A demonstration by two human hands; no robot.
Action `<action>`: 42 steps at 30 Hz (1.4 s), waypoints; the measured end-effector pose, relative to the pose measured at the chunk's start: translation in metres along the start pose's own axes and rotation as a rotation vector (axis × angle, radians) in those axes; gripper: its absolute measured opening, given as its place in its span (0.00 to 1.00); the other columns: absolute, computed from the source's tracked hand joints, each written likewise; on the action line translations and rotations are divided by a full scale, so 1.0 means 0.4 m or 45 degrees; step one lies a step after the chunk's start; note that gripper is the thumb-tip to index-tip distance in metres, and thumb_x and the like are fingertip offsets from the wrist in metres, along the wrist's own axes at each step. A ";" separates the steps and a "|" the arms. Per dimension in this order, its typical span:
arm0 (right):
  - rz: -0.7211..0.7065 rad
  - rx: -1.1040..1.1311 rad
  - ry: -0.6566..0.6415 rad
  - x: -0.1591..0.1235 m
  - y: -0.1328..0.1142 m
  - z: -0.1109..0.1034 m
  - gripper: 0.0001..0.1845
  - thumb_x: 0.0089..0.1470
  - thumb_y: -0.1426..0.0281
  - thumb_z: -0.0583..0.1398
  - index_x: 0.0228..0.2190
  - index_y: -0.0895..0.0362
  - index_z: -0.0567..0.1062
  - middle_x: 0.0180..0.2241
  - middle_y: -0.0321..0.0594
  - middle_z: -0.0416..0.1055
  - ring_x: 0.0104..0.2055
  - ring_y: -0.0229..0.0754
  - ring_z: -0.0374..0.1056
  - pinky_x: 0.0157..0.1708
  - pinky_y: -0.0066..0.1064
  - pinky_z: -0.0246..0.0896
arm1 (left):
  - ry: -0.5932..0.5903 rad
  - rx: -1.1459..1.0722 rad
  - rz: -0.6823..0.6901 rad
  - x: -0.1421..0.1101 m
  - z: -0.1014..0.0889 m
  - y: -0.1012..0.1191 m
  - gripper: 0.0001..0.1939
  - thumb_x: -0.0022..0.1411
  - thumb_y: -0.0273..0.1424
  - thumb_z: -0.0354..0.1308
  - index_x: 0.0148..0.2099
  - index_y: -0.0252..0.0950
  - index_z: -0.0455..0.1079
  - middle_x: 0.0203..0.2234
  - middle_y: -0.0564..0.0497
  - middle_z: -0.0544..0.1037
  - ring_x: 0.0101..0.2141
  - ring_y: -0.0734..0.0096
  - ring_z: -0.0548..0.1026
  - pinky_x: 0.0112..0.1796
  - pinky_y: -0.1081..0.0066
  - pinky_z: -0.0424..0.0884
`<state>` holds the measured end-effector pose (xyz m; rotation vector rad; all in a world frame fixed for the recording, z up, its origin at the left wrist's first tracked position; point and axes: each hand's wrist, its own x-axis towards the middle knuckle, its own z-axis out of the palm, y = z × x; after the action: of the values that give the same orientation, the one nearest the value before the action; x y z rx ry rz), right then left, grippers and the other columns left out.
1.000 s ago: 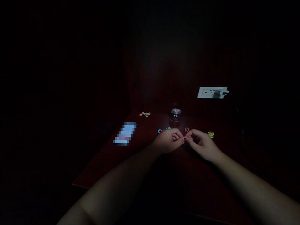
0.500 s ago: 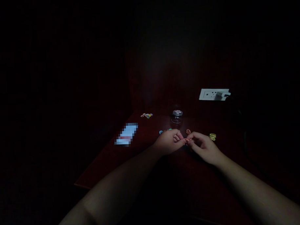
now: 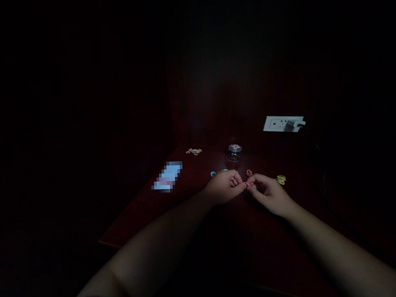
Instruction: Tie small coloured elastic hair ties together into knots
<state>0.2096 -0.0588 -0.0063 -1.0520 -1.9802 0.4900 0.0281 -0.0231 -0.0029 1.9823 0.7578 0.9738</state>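
Note:
Between my two hands is a small pinkish-orange hair tie (image 3: 247,184), pinched by the fingertips of both. My left hand (image 3: 224,186) is closed on its left side, and my right hand (image 3: 271,195) grips it from the right with thumb and forefinger. Just beyond the hands lie orange hair ties (image 3: 249,173). Blue hair ties (image 3: 213,174) and green ones (image 3: 224,170) show partly behind my left hand. To the right of my right hand sits a small heap of yellow hair ties (image 3: 281,180).
A clear jar with a lid (image 3: 234,153) stands behind the hands. Mixed-colour hair ties (image 3: 194,151) lie at the back left. A blurred-out bright flat object (image 3: 168,177) rests on the dark red table (image 3: 138,220). A wall socket (image 3: 283,124) holds a plug; surroundings are very dark.
Both hands stay almost in place, still pinching the hair tie, which has shifted slightly at the fingertips. The view has moved only a little.

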 end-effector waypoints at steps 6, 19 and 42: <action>0.007 0.025 -0.016 0.002 -0.004 -0.004 0.09 0.56 0.67 0.56 0.30 0.58 0.73 0.25 0.39 0.71 0.26 0.38 0.65 0.27 0.29 0.62 | -0.009 0.023 0.023 0.001 -0.001 0.005 0.09 0.57 0.34 0.58 0.31 0.33 0.65 0.22 0.54 0.72 0.24 0.78 0.68 0.25 0.78 0.62; -0.003 0.007 0.082 0.006 -0.010 0.005 0.11 0.56 0.66 0.56 0.30 0.58 0.75 0.26 0.40 0.74 0.26 0.39 0.66 0.27 0.29 0.62 | -0.012 0.158 0.039 0.001 -0.012 -0.005 0.16 0.65 0.38 0.47 0.33 0.33 0.68 0.27 0.50 0.76 0.28 0.74 0.71 0.30 0.75 0.64; 0.043 0.023 0.132 0.003 -0.007 0.012 0.10 0.53 0.64 0.59 0.28 0.58 0.74 0.19 0.35 0.64 0.22 0.36 0.59 0.23 0.28 0.57 | -0.092 0.099 -0.071 0.000 -0.007 -0.018 0.14 0.61 0.37 0.52 0.32 0.32 0.71 0.27 0.48 0.79 0.26 0.74 0.72 0.27 0.75 0.64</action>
<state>0.2040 -0.0591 -0.0066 -1.0801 -1.8667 0.4613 0.0245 -0.0184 -0.0080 2.0404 0.8170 0.8468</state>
